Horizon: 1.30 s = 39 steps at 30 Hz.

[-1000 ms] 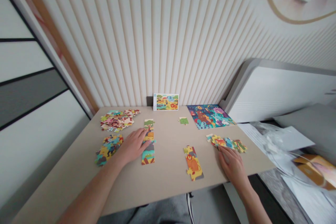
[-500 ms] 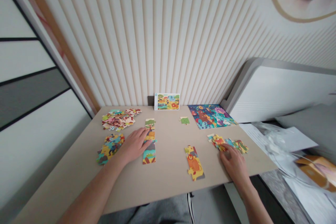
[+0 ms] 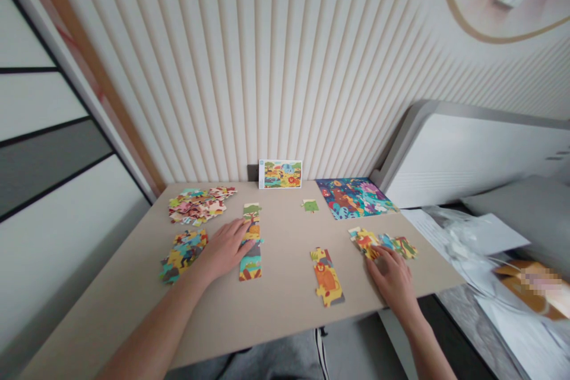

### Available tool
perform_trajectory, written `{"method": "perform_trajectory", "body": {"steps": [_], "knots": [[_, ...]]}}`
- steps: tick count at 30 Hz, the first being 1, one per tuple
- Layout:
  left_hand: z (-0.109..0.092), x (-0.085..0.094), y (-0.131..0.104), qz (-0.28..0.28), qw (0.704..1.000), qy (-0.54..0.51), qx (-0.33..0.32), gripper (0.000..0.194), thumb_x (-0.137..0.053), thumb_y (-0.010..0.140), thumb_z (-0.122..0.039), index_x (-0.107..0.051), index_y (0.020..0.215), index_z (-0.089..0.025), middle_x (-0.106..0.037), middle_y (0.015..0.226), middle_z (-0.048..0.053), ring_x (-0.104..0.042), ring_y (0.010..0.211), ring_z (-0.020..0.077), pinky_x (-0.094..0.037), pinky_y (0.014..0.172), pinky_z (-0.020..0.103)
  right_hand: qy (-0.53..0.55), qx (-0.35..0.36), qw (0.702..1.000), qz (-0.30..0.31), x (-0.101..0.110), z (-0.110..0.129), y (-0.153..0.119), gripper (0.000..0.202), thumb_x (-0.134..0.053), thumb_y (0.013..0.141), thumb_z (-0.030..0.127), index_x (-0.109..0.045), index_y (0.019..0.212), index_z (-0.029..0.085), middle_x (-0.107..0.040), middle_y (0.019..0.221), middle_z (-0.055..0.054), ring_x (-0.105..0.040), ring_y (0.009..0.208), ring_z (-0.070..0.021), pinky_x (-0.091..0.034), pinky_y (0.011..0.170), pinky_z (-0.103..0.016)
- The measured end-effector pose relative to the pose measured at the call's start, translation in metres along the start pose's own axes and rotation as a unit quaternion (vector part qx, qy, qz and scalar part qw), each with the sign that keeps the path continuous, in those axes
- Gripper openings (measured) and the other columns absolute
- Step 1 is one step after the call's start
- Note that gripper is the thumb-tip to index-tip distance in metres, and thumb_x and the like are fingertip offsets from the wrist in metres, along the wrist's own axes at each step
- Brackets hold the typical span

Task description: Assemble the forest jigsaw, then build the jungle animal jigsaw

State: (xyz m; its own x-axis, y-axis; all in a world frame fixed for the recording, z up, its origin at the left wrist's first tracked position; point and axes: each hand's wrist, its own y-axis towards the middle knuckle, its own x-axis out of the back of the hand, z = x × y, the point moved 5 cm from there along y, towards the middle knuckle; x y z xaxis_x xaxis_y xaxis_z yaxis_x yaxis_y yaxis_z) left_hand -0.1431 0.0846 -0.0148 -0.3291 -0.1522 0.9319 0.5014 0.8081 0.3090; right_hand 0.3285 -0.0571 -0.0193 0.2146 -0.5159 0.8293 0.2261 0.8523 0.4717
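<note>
Nearest to the body, on the beige tabletop [image 3: 285,309], lies a joined upright block of yellow and orange cardboard puzzle pieces showing a lion [image 3: 326,279]; call it the lion block. Just right of the lion block, the right hand [image 3: 394,273] reaches in palm down, wrist near the table edge, fingers bent onto a loose heap of yellow, blue and green puzzle pieces [image 3: 405,246]. I cannot tell whether those fingers pinch a piece. Farther right of the lion block, off the table, sits an orange box-like object [image 3: 507,276], its contents blurred.

Left of the lion block and a little beyond it, the left hand [image 3: 225,246] lies spread and relaxed, palm down, fingers touching a tall joined strip of puzzle pieces with a tree and a green animal [image 3: 252,258]; it grasps nothing visible. Left of that lies a multicoloured heap of pieces [image 3: 183,255]. Far right of the lion block is a crumpled clear plastic bag [image 3: 463,237], its contents unclear. Beyond the lion block lie a single green puzzle piece [image 3: 310,205] and, farthest, a white-bordered animal picture panel [image 3: 280,174], standing upright.
</note>
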Motion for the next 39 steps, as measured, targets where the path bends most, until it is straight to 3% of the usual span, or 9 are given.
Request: {"method": "perform_trajectory", "body": {"steps": [3, 8, 13, 18, 27, 31, 35, 39], "knots": [[0.001, 0.0, 0.0, 0.0, 1.0, -0.003, 0.002, 0.058, -0.039, 0.102, -0.055, -0.048, 0.146, -0.018, -0.054, 0.143, 0.016, -0.049, 0.134, 0.0301, -0.039, 0.114, 0.046, 0.019, 0.031, 0.999, -0.003, 0.008, 0.012, -0.002, 0.044, -0.056, 0.092, 0.054, -0.069, 0.124, 0.026, -0.063, 0.127, -0.011, -0.059, 0.117, -0.0311, -0.044, 0.1, -0.05], [0.004, -0.003, -0.001, -0.004, 1.0, -0.01, -0.002, 0.057, -0.04, 0.102, -0.055, -0.049, 0.146, -0.019, -0.054, 0.144, 0.015, -0.049, 0.135, 0.0296, -0.039, 0.114, 0.046, 0.063, 0.099, 0.99, 0.078, 0.01, 0.027, -0.008, 0.042, -0.06, 0.092, 0.053, -0.068, 0.127, 0.03, -0.063, 0.129, -0.009, -0.059, 0.121, -0.0296, -0.046, 0.102, -0.048], [0.005, -0.005, -0.002, 0.0, 1.0, 0.004, -0.004, 0.058, -0.039, 0.102, -0.055, -0.048, 0.146, -0.018, -0.052, 0.145, 0.015, -0.048, 0.135, 0.0302, -0.039, 0.114, 0.047, 0.042, 0.031, 0.999, -0.011, 0.01, 0.005, 0.002, 0.045, -0.053, 0.095, 0.055, -0.07, 0.121, 0.023, -0.064, 0.126, -0.013, -0.06, 0.117, -0.0303, -0.047, 0.101, -0.049], [0.002, -0.003, -0.001, 0.002, 1.0, 0.002, -0.002, 0.058, -0.039, 0.103, -0.054, -0.048, 0.146, -0.017, -0.053, 0.144, 0.016, -0.049, 0.134, 0.0305, -0.039, 0.114, 0.048, 0.0, -0.009, 1.0, 0.002, -0.001, -0.006, 0.007, 0.053, -0.057, 0.089, 0.065, -0.07, 0.121, 0.024, -0.065, 0.125, -0.012, -0.059, 0.115, -0.0334, -0.045, 0.098, -0.052], [-0.001, 0.002, -0.001, -0.011, 1.0, -0.02, -0.006, 0.056, -0.04, 0.102, -0.055, -0.05, 0.145, -0.021, -0.054, 0.144, 0.014, -0.05, 0.134, 0.0298, -0.039, 0.114, 0.047, 0.079, -0.001, 0.997, -0.021, 0.006, 0.0, 0.009, 0.05, -0.06, 0.09, 0.056, -0.066, 0.125, 0.021, -0.066, 0.127, -0.013, -0.061, 0.117, -0.0308, -0.046, 0.104, -0.049], [-0.004, 0.005, -0.001, -0.01, 1.0, -0.016, -0.001, 0.055, -0.04, 0.102, -0.054, -0.051, 0.144, -0.021, -0.054, 0.144, 0.014, -0.049, 0.134, 0.0302, -0.038, 0.114, 0.047, 0.131, 0.044, 0.99, 0.023, 0.008, 0.033, 0.024, 0.044, -0.06, 0.092, 0.049, -0.065, 0.127, 0.022, -0.064, 0.132, -0.013, -0.06, 0.121, -0.0305, -0.046, 0.105, -0.05], [-0.006, 0.007, -0.001, 0.0, 1.0, -0.005, -0.002, 0.053, -0.039, 0.102, -0.054, -0.053, 0.141, -0.021, -0.053, 0.145, 0.014, -0.048, 0.135, 0.0302, -0.038, 0.115, 0.047, 0.168, 0.143, 0.968, 0.118, -0.002, 0.096, 0.052, 0.04, -0.06, 0.094, 0.041, -0.064, 0.131, 0.025, -0.061, 0.137, -0.011, -0.059, 0.124, -0.0288, -0.047, 0.107, -0.048], [-0.006, 0.007, -0.002, 0.005, 1.0, -0.006, 0.001, 0.053, -0.038, 0.103, -0.054, -0.054, 0.141, -0.021, -0.052, 0.145, 0.014, -0.047, 0.136, 0.0299, -0.037, 0.115, 0.048, 0.218, 0.218, 0.936, 0.171, -0.026, 0.16, 0.092, 0.039, -0.06, 0.095, 0.037, -0.063, 0.132, 0.026, -0.061, 0.137, -0.01, -0.057, 0.127, -0.027, -0.045, 0.11, -0.047]]}}
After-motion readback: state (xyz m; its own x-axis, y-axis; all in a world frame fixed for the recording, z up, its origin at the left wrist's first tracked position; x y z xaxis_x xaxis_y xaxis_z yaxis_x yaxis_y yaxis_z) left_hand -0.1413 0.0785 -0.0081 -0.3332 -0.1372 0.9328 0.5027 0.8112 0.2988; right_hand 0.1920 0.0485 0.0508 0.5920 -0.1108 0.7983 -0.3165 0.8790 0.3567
